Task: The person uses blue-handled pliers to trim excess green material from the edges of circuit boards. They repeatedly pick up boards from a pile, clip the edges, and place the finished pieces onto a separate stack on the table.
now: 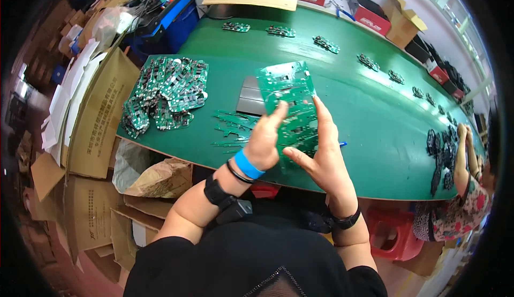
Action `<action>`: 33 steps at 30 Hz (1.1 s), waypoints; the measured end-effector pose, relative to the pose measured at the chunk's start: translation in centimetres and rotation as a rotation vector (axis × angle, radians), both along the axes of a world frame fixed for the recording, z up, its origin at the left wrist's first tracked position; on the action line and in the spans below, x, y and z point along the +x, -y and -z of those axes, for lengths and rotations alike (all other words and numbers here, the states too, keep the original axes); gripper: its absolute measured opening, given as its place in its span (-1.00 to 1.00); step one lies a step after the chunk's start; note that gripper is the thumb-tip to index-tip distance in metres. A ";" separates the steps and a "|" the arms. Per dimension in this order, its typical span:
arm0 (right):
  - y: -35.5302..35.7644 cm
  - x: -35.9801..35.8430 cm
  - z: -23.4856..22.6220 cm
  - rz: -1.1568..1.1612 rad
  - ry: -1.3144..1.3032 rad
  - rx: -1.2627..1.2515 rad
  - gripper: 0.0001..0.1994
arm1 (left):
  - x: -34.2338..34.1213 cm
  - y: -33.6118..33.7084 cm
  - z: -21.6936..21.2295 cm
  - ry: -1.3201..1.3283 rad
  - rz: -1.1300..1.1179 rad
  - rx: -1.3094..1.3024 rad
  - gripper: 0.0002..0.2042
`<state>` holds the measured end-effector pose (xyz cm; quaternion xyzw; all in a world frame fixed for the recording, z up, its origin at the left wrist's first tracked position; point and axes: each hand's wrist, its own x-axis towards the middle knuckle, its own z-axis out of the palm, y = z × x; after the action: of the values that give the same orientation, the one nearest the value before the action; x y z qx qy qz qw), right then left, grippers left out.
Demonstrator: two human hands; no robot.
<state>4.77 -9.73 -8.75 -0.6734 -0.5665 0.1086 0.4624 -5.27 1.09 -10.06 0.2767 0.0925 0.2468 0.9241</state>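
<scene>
A green circuit board panel is held up and tilted above the green table. My left hand is closed on the panel's left side, its thumb against the face. At the right edge my right hand holds the panel, fingers straight along the edge and thumb near its lower part. Behind the panel lies a dark grey flat block, partly hidden. Thin green board strips are scattered beside my left hand. A heap of small populated circuit boards covers the table's left end.
Small circuit boards sit spaced in a row along the table. Red and black boxes and an open carton line the far edge. Cardboard stands at left. At right, another person's hands are near black parts.
</scene>
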 end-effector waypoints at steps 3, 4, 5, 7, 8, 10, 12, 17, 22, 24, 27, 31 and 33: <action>2.5 2.1 -0.3 0.005 0.218 -0.164 0.08 | -2.8 -2.1 0.0 -0.057 0.065 -0.042 -0.48; 3.6 3.0 0.1 0.008 0.334 -0.224 0.10 | -4.1 -2.7 -0.3 -0.109 0.059 -0.029 -0.46; 4.6 3.6 0.6 0.027 0.369 -0.339 0.12 | -5.5 -3.4 -0.3 -0.079 0.078 -0.071 -0.46; 6.6 4.5 2.2 0.047 0.379 -0.447 0.08 | -7.8 -4.8 0.5 0.060 0.138 -0.167 -0.46; 7.1 4.7 2.9 0.041 0.385 -0.416 0.06 | -8.2 -5.0 0.7 0.028 0.100 -0.154 -0.45; 7.6 4.8 3.5 0.017 0.399 -0.362 0.01 | -8.8 -4.8 0.4 -0.034 0.015 -0.139 -0.44; 7.6 4.6 3.5 0.050 0.410 -0.312 -0.25 | -9.4 -5.0 1.4 0.060 0.037 -0.202 -0.45; 5.9 5.7 4.3 0.045 -0.186 -0.074 -0.56 | -9.6 -3.6 1.3 0.065 0.013 -0.174 -0.48; 2.0 4.1 0.4 -0.060 -0.129 0.019 -0.53 | -9.6 -3.2 2.2 -0.007 0.089 -0.092 -0.54; 0.6 2.9 0.2 -0.020 0.113 0.046 -0.46 | -9.3 -2.8 1.9 -0.072 0.068 -0.007 -0.55; -1.1 1.6 -0.5 0.052 0.430 0.056 -0.41 | -9.2 -2.0 0.5 -0.216 -0.030 0.092 -0.53; -2.1 1.0 -0.8 0.052 0.508 0.062 -0.41 | -9.4 -1.9 -0.1 -0.230 -0.002 0.196 -0.54; -2.2 0.8 -0.9 0.050 0.543 0.064 -0.41 | -9.4 -1.7 -0.4 -0.232 -0.004 0.183 -0.54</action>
<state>5.55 -7.51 -7.82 -0.6768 -0.6560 -0.1053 0.3172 -14.71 2.77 -9.70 0.3862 0.1765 0.2226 0.8776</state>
